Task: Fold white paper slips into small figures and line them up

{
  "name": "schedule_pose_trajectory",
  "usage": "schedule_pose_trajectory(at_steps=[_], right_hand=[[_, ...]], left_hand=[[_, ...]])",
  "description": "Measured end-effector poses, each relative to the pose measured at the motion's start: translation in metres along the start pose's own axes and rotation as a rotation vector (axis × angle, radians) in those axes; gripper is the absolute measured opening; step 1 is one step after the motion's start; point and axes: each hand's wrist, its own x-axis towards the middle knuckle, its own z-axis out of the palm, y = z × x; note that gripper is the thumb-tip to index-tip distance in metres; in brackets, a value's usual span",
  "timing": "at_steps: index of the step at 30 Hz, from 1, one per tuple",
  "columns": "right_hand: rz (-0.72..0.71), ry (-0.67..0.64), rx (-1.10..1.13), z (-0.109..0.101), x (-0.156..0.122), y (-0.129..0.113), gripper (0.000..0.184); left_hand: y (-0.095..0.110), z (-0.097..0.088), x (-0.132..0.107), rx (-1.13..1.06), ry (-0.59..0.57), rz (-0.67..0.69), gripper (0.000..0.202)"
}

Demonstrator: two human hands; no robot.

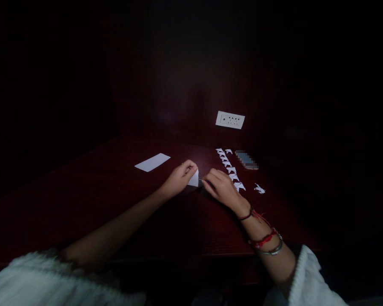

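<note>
My left hand (178,177) is closed in a pinch on a small white piece of paper (194,179), held just above the dark red table. Close by on the right, my right hand (222,187) has its fingers pressed together. A thin pale bit shows at its fingertips, too small to name. Just beyond that hand, a row of small folded white paper pieces (232,174) runs away from me. A flat white paper strip (152,162) lies to the left of my left hand.
A flat, phone-like object (247,160), its face blurred out, lies right of the row. Nearer me is a loose folded paper scrap (259,188). A white socket panel (230,120) sits on the wall behind. The surroundings are very dark.
</note>
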Motion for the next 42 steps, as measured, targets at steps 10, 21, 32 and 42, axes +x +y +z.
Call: schedule_pose_trajectory(at_steps=[10,21,32,42], right_hand=[[0.193,0.109,0.214,0.000,0.000,0.002,0.016],[0.278,0.071,0.412,0.006,0.005,0.004,0.015],[0.310,0.097,0.464,0.007,0.006,0.003,0.008],[0.330,0.055,0.560,0.010,0.006,0.006,0.014]], left_hand=[[0.001,0.002,-0.001,-0.059,-0.051,0.020,0.014],[0.003,0.002,-0.005,0.082,-0.056,0.100,0.013],[0.006,0.002,-0.006,0.174,-0.030,0.172,0.011],[0.010,0.001,-0.005,0.204,0.015,0.199,0.010]])
